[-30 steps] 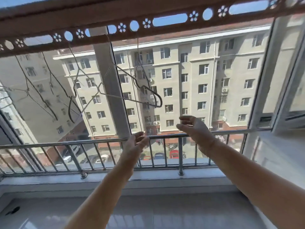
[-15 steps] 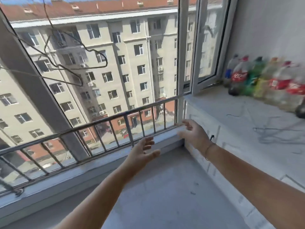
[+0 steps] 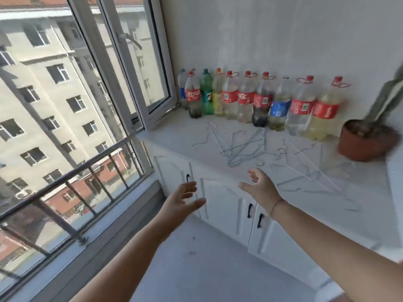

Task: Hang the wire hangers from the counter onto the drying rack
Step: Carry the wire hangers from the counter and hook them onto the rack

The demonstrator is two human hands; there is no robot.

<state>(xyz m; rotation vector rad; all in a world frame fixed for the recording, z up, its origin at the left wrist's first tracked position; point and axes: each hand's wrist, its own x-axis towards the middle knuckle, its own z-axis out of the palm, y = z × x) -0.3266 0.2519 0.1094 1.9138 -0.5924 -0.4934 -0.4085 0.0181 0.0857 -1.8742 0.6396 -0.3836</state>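
Head view: the left hand point(image 3: 185, 199) and right hand point(image 3: 259, 186) are both empty, fingers spread, held out toward the desk point(image 3: 174, 132). Many hangers point(image 3: 242, 147) lie tangled there. The rack is out of view, so plenty seems left to hang.

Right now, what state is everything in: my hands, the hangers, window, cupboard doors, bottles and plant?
Left hand: open, holds nothing.
Right hand: open, holds nothing, near the counter edge.
Hangers: lying tangled on the counter, none picked up.
Window: sash swung open inward.
Cupboard doors: closed.
Bottles: upright, capped, in a row along the wall.
Plant pot: upright on the counter.
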